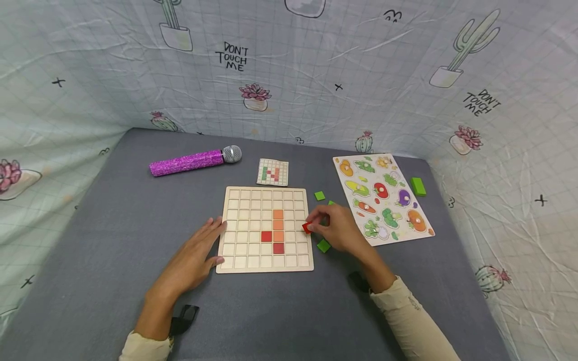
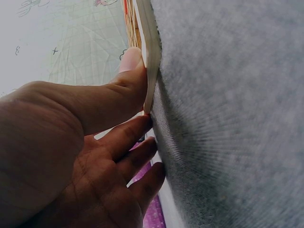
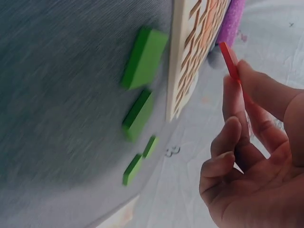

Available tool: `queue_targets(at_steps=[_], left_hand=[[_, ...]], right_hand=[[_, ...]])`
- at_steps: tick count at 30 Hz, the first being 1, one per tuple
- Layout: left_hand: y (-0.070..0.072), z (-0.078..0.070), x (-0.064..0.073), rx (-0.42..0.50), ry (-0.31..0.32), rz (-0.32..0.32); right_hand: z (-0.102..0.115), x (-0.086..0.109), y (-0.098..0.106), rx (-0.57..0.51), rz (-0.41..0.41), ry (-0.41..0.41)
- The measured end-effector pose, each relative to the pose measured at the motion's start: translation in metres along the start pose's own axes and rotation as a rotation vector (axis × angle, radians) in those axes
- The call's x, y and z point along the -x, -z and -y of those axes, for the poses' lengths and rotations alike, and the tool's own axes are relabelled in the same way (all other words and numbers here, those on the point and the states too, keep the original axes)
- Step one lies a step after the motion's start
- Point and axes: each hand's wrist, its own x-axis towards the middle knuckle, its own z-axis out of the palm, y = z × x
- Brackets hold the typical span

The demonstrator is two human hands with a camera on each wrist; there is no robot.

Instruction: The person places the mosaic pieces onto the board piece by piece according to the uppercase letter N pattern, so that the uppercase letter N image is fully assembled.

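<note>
A wooden grid board (image 1: 247,271) lies on the grey table, with a column of orange tiles (image 1: 278,225) and two red tiles (image 1: 266,236) set in its squares. My left hand (image 1: 191,258) rests at the board's left edge, fingers extended, thumb on its rim. Between thumb and fingertips my right hand (image 1: 336,228) pinches a red square tile (image 3: 229,60), held over the board's right edge. Several green tiles (image 3: 145,58) lie on the table beside the board, near the right hand and partly hidden by it in the head view.
Behind the board lies a small pattern card (image 1: 273,172). A purple glittery microphone (image 1: 189,163) is at the back left. To the right are a vegetable puzzle board (image 1: 384,200) and a green block (image 1: 418,186). A printed cloth (image 1: 289,65) hangs around the table.
</note>
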Motion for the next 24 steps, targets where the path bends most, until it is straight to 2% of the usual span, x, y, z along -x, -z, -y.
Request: queue_targets(at_steps=[4,11,19,24], left_hand=[[0.000,0.000,0.000,-0.007,-0.004,0.001],[0.001,-0.002,-0.001,-0.018,-0.019,-0.010],[0.001,-0.002,-0.001,-0.016,-0.029,-0.020],[0.001,-0.001,0.000,-0.011,-0.033,-0.024]], right_hand=[[0.009,-0.004,-0.007,0.004,-0.038,-0.013],[0.024,-0.012,-0.017,-0.026,-0.052,-0.027],[0.037,-0.020,-0.029,-0.012,-0.031,-0.049],[0.044,-0.025,-0.036,-0.005,-0.021,-0.036]])
